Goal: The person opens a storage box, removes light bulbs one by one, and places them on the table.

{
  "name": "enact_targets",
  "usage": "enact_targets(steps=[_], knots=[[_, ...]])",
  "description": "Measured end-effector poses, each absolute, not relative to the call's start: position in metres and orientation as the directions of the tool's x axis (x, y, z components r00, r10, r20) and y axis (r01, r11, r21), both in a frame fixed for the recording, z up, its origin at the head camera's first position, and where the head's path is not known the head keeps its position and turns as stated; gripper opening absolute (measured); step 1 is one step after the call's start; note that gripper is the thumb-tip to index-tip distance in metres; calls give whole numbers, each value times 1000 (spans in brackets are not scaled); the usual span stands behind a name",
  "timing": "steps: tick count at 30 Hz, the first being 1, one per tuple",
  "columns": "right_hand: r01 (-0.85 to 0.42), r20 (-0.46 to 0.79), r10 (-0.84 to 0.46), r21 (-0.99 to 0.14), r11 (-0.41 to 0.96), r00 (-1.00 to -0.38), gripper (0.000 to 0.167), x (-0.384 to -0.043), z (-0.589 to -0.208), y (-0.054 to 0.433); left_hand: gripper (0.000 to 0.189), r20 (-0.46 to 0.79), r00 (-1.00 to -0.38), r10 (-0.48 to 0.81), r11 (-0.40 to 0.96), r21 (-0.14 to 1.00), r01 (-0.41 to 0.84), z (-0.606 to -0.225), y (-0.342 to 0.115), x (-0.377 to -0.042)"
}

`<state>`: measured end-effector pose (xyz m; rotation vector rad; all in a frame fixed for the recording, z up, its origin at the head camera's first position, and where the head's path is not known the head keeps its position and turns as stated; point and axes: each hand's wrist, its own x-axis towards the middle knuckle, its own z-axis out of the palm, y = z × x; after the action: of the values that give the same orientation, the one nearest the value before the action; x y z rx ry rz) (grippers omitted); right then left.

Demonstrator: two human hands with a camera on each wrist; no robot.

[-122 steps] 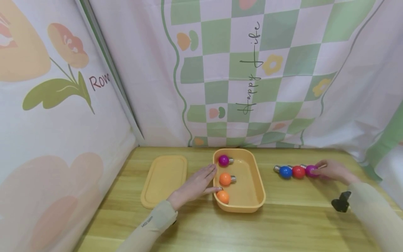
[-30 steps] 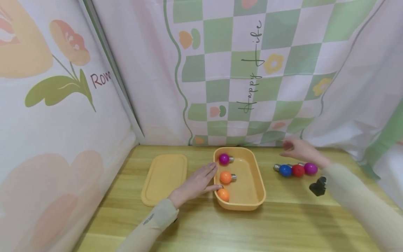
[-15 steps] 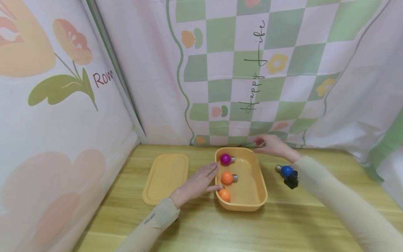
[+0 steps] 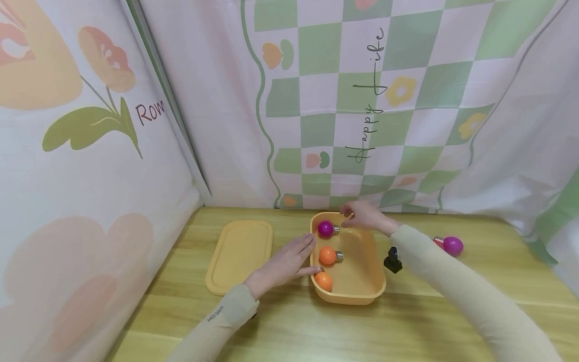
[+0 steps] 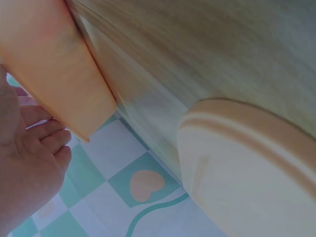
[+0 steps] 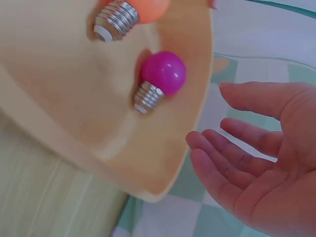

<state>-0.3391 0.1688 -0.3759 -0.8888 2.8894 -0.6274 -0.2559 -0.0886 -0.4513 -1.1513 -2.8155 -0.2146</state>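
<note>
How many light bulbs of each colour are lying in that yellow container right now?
Purple bulb: 1
Orange bulbs: 2
Total in the container: 3

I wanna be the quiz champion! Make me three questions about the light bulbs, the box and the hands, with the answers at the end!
1. How many bulbs can you see inside the box?

2. True or false: the right hand is empty.

3. In the head view, where does the flat yellow lid lie?
A) inside the box
B) to the left of the box
C) to the right of the box

Key: 1. Three: one purple, two orange. 2. True; its fingers hold nothing. 3. B.
</note>
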Motion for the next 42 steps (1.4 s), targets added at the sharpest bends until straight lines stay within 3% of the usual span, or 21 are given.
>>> enact_targets(steps=[10, 25, 34, 42], knots=[[-564, 80, -593, -432, 704, -801, 40, -347, -394, 149, 79, 144, -711, 689, 707, 86, 702, -456, -89, -259], [-581, 48, -608, -361, 729, -793, 27, -359, -408, 131, 80, 160, -700, 696, 702, 50, 710, -459, -89, -262], [-535, -54, -588, -354, 767, -807, 36, -362, -411, 130, 80, 141, -706, 694, 707, 55, 705, -460, -88, -262], [-507, -141, -559, -285, 813, -817, 28, -359, -409, 129, 80, 135, -715, 686, 711, 84, 698, -458, -89, -261]])
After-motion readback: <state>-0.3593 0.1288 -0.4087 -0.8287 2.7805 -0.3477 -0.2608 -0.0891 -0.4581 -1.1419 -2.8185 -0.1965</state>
